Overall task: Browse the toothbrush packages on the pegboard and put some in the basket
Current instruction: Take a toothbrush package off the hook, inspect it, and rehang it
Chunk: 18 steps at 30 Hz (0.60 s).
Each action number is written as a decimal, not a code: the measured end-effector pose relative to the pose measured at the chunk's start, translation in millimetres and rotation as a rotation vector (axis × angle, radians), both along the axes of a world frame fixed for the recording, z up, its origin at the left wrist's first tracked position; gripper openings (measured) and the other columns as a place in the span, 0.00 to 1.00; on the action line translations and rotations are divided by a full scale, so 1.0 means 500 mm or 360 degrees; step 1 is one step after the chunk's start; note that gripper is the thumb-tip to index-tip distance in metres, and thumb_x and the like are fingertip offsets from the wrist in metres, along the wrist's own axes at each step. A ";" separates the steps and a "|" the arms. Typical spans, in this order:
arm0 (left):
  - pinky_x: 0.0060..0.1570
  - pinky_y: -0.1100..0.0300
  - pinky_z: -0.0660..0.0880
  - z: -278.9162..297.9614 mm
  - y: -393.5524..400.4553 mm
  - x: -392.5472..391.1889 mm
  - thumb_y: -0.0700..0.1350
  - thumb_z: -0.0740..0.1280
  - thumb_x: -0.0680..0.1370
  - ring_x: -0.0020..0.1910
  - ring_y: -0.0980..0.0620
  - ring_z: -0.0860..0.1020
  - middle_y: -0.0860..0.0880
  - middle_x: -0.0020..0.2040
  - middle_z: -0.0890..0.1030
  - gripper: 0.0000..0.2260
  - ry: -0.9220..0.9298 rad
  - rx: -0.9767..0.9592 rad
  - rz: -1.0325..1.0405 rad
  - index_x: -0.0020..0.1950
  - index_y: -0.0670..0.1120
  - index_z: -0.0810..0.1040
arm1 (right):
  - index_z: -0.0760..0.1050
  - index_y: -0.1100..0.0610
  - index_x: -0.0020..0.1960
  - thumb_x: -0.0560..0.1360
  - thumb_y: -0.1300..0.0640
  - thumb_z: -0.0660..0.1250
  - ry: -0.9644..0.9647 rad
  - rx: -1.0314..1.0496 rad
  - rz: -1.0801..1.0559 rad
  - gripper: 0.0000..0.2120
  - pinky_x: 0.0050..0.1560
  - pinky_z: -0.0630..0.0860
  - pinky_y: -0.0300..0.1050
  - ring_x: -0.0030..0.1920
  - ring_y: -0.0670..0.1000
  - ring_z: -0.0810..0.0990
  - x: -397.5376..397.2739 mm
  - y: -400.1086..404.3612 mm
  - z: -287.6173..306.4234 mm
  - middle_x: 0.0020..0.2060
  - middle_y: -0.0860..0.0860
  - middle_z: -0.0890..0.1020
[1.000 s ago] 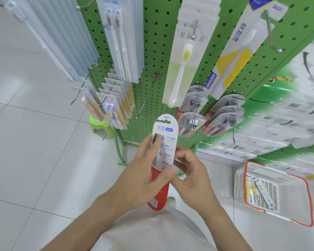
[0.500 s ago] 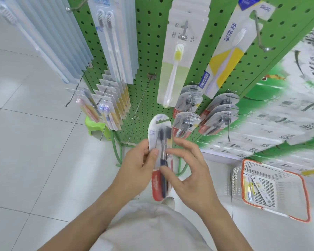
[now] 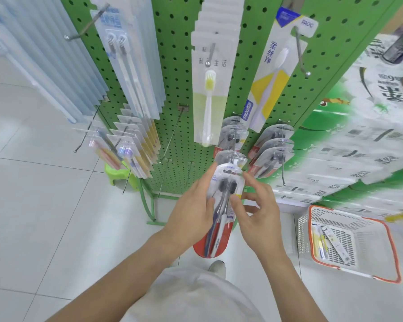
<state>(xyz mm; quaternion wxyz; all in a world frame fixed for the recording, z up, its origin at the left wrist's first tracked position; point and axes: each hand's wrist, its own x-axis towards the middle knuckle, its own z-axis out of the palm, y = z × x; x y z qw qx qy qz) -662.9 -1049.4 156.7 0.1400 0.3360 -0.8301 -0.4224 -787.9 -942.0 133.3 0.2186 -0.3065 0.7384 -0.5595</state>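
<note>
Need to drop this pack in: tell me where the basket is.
The basket sits on the floor at lower right of the head view, right of the right hand, below the printed cartons.

Both bare forearms reaching forward from below, left hand (image 3: 191, 212) gripping the left edge of the toothbrush package (image 3: 221, 205), thumb on its front, right hand (image 3: 258, 217) pinching its right edge, fingers (image 3: 251, 182) spread behind it

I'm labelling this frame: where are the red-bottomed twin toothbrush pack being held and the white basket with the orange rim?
Red-bottomed twin toothbrush pack (image 3: 222, 206): head view, clear blister front.
White basket with orange rim (image 3: 390, 238): head view, right rim.
</note>
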 end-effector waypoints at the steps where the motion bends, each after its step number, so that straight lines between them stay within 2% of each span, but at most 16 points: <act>1: 0.52 0.55 0.74 0.000 -0.001 -0.006 0.41 0.58 0.84 0.47 0.51 0.76 0.48 0.67 0.75 0.32 -0.0032 -0.0019 -0.0025 0.80 0.65 0.47 | 0.73 0.41 0.70 0.78 0.59 0.72 0.0007 0.0017 -0.0014 0.25 0.46 0.79 0.35 0.54 0.46 0.81 -0.002 0.001 -0.003 0.59 0.40 0.74; 6: 0.62 0.50 0.73 -0.023 -0.011 -0.031 0.41 0.58 0.84 0.63 0.48 0.75 0.46 0.72 0.72 0.32 -0.0176 -0.0029 -0.0065 0.81 0.60 0.47 | 0.70 0.36 0.69 0.77 0.59 0.72 -0.0019 0.0124 -0.0023 0.27 0.45 0.79 0.34 0.52 0.41 0.81 -0.021 -0.010 -0.018 0.59 0.38 0.73; 12: 0.60 0.48 0.75 -0.043 -0.015 -0.052 0.42 0.59 0.84 0.65 0.45 0.75 0.46 0.72 0.72 0.33 -0.0172 -0.0073 -0.0060 0.82 0.60 0.44 | 0.72 0.43 0.72 0.78 0.59 0.71 0.0005 0.0169 -0.0009 0.26 0.46 0.79 0.34 0.51 0.42 0.81 -0.043 -0.022 -0.035 0.58 0.41 0.74; 15: 0.59 0.48 0.75 -0.051 -0.014 -0.062 0.44 0.60 0.84 0.64 0.44 0.76 0.45 0.71 0.72 0.33 -0.0193 -0.0097 -0.0031 0.82 0.59 0.44 | 0.72 0.43 0.71 0.77 0.60 0.71 0.0045 0.0193 0.0021 0.26 0.47 0.79 0.35 0.51 0.43 0.80 -0.054 -0.029 -0.040 0.59 0.43 0.75; 18: 0.55 0.50 0.76 -0.061 -0.019 -0.071 0.44 0.60 0.83 0.62 0.44 0.76 0.46 0.68 0.72 0.34 -0.0166 -0.0107 0.0024 0.82 0.60 0.44 | 0.71 0.40 0.68 0.76 0.59 0.70 0.0113 0.0238 0.0054 0.24 0.52 0.81 0.43 0.54 0.44 0.80 -0.065 -0.040 -0.046 0.59 0.43 0.78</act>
